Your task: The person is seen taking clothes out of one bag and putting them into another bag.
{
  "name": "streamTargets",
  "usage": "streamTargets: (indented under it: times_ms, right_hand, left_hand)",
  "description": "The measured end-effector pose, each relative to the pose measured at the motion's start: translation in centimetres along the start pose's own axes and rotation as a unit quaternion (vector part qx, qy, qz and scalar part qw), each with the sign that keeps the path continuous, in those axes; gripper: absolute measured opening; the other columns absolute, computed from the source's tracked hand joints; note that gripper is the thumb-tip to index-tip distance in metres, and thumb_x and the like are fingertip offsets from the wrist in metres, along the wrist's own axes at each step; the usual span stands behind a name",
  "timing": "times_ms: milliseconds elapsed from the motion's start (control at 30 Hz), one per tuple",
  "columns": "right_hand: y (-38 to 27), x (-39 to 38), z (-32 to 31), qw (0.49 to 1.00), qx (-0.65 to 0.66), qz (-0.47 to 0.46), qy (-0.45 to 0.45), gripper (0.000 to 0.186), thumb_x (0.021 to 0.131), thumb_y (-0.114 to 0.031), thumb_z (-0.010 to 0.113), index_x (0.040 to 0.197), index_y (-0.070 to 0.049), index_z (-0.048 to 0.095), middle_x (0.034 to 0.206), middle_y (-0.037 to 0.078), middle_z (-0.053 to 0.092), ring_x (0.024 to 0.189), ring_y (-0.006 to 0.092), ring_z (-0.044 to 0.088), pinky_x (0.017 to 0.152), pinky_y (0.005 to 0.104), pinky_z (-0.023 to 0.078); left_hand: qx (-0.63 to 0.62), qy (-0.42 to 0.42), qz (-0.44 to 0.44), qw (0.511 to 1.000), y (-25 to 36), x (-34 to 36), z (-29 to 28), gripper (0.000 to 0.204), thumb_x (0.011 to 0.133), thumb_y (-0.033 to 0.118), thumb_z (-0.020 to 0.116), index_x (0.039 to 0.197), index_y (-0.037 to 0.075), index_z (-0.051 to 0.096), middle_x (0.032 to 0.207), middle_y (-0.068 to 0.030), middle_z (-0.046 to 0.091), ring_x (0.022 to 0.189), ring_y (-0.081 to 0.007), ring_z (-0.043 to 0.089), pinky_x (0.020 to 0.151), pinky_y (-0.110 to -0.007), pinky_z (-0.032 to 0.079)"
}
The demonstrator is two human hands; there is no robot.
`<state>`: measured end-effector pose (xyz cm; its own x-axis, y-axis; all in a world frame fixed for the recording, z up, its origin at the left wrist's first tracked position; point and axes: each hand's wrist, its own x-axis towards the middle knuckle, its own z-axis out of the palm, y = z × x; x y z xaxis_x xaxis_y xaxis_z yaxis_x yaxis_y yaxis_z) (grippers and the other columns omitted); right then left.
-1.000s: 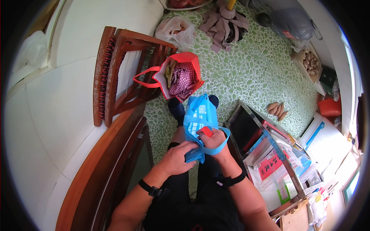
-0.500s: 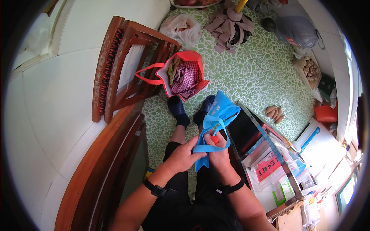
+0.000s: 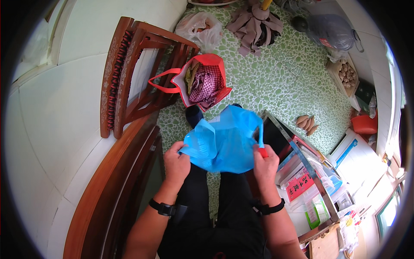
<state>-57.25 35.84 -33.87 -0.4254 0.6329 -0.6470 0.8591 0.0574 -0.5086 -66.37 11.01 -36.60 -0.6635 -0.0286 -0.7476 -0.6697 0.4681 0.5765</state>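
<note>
A light blue cloth tote bag [image 3: 230, 140] is spread wide between my two hands, its opening toward me. My left hand [image 3: 177, 164] is closed on the bag's left edge. At the other side my right hand [image 3: 265, 165] grips the right rim by a blue handle; a small red piece [image 3: 262, 152] shows at its fingers, too little of it visible to name. Just beyond the blue bag, a red tote bag [image 3: 184, 96] stands on the floor with its mouth open. Purple-and-white checked cloth [image 3: 208, 86] fills it.
A carved wooden chair [image 3: 123, 82] stands left of the red bag. Farther off are a white plastic bag [image 3: 199, 30] and a mop head [image 3: 255, 28]. Sweet potatoes [image 3: 307, 124] lie on the green floor [image 3: 276, 88]. A metal-edged cabinet [image 3: 317, 181] is close on my right.
My hands have moved apart, left hand to the left and right hand to the right. The blue bag, bunched up before, is now stretched open between them.
</note>
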Motion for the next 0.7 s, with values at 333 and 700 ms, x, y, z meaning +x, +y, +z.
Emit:
streamTargets:
  times_ms: [333, 700]
  right_hand:
    - [3.2, 1.8, 0.9, 0.99, -0.01, -0.027, 0.141, 0.015, 0.101, -0.014, 0.065, 0.094, -0.001, 0.063, 0.069, 0.004, 0.057, 0.061, 0.0119, 0.052, 0.057, 0.0301, 0.045]
    - [0.8, 0.6, 2.4, 0.991, -0.014, -0.132, -0.02, 0.007, 0.099, -0.008, 0.065, 0.101, -0.002, 0.063, 0.07, 0.014, 0.06, 0.061, 0.0233, 0.061, 0.062, 0.0336, 0.051]
  left_hand:
    - [-0.086, 0.055, -0.235, 0.967, -3.1, 2.3, -1.0, 0.026, 0.093, 0.014, 0.059, 0.107, -0.007, 0.065, 0.075, -0.0137, 0.071, 0.052, -0.0184, 0.067, 0.045, -0.029, 0.051]
    - [0.35, 0.058, 0.141, 0.924, 0.4, 0.1, -0.7, 0.046, 0.087, 0.011, 0.074, 0.129, 0.003, 0.058, 0.109, -0.0133, 0.07, 0.102, -0.031, 0.068, 0.084, -0.044, 0.055]
